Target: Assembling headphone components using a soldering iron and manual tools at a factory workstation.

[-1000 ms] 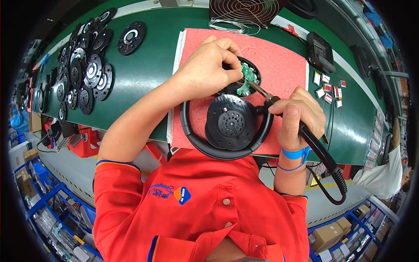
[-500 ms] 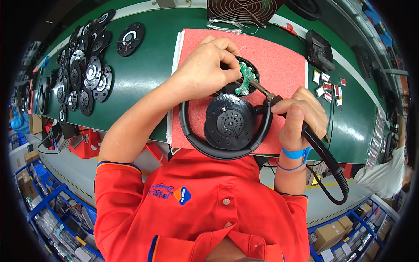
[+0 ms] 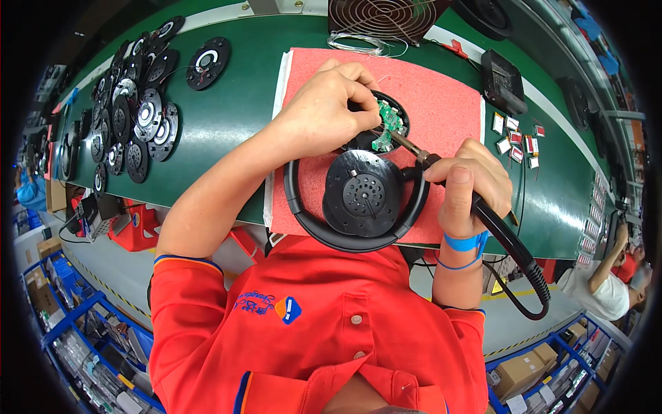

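Observation:
A pair of black headphones (image 3: 358,243) lies on a pink foam mat (image 3: 448,110). The upper ear cup is uncovered and holds a green circuit board (image 3: 383,138); the lower ear cup shows a perforated round plate (image 3: 348,200). At the board's left edge my left hand (image 3: 334,103) is closed in a pinch, its fingertips hiding what they hold. Wrapped around the handle of a soldering iron (image 3: 495,221) is my right hand (image 3: 477,185). The iron's metal tip reaches the lower right part of the board; whether it touches cannot be made out.
Many black round speaker plates (image 3: 148,114) are heaped at the left. A fan grille (image 3: 386,17) and coiled wire (image 3: 355,43) stand at the back. Right of the mat are a black tray (image 3: 502,83) and several small batteries (image 3: 516,138). Another person (image 3: 607,290) is at far right.
The soldering iron and my right hand have shifted slightly left, bringing the tip lower on the board. My left hand stays in place. The person at far right has moved further into view.

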`<act>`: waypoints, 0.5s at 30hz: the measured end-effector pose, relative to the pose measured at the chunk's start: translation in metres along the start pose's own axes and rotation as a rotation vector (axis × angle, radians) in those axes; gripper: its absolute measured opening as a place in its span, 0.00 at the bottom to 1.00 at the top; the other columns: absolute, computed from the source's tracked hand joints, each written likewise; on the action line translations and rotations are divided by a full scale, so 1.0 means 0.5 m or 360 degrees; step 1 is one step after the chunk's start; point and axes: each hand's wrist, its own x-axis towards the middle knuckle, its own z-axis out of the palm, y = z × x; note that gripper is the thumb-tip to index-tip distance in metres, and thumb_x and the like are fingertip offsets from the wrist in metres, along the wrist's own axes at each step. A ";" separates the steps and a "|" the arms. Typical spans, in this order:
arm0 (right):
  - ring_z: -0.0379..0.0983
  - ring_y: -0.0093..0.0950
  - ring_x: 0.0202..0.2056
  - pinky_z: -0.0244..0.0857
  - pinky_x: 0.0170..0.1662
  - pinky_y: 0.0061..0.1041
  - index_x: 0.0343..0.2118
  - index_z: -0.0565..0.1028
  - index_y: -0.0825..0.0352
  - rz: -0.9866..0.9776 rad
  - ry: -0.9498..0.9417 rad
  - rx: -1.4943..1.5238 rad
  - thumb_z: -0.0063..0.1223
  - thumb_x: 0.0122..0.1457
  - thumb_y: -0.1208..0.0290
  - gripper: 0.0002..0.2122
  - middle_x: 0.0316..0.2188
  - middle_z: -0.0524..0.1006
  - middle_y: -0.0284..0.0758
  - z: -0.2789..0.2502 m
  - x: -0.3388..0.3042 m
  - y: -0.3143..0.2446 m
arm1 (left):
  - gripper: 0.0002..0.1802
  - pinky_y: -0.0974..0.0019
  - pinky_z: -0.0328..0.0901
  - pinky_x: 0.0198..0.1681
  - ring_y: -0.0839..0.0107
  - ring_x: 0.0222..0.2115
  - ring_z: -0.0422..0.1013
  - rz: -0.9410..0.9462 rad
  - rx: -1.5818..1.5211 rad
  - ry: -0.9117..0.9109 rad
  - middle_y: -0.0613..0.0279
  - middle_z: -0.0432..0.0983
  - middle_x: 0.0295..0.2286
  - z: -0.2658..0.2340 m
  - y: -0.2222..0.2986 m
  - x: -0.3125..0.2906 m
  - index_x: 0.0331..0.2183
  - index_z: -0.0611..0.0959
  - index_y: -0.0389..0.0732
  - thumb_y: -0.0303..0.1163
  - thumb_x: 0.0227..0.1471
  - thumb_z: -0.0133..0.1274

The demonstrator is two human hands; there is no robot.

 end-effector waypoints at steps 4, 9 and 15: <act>0.58 0.22 0.14 0.48 0.18 0.22 0.13 0.72 0.72 -0.0028 -0.0017 -0.0004 0.44 0.57 0.69 0.18 0.11 0.69 0.32 0.000 0.000 0.003 | 0.06 0.63 0.59 0.46 0.60 0.41 0.62 -0.0020 -0.0002 -0.0002 0.61 0.73 0.35 -0.001 0.003 -0.001 0.23 0.84 0.39 0.28 0.37 0.56; 0.58 0.22 0.14 0.49 0.18 0.22 0.13 0.72 0.72 -0.0012 -0.0011 0.0001 0.44 0.57 0.69 0.18 0.11 0.69 0.32 0.002 -0.002 0.002 | 0.06 0.63 0.59 0.46 0.60 0.41 0.62 -0.0024 -0.0011 -0.0009 0.61 0.73 0.35 -0.002 0.004 -0.001 0.23 0.84 0.39 0.28 0.36 0.57; 0.58 0.22 0.14 0.49 0.18 0.22 0.12 0.72 0.72 -0.0026 -0.0026 -0.0006 0.44 0.57 0.69 0.18 0.10 0.69 0.32 0.000 0.000 0.003 | 0.06 0.63 0.60 0.46 0.60 0.41 0.62 0.0003 -0.0019 0.0025 0.60 0.73 0.34 0.000 0.001 0.000 0.23 0.84 0.39 0.28 0.36 0.57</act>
